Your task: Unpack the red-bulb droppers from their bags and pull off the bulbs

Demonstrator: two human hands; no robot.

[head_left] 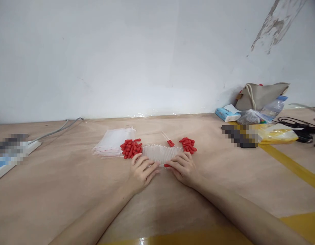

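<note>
Low over the table, my left hand (144, 172) is closed on a thin clear dropper tube (161, 166) lying crosswise. Fingers of my right hand (184, 169) pinch a red rubber bulb (167, 165) at the tube's right end; how far it sits on the tube I cannot tell. Just beyond both hands lies a row of clear tubes (158, 153) side by side. Red bulbs are heaped to the left (130, 148), with a smaller heap of bulbs (188, 144) to the right. Behind the row rest a couple of tubes with red bulbs fitted (170, 143).
A stack of clear plastic bags (112, 143) lies left of the bulbs. Toward the right are a tissue pack (227, 113), a dark blurred object (240, 136), a yellow packet (277, 134), a grey pouch (262, 97) and black cables (304, 131). A white power strip (34, 146) lies left.
</note>
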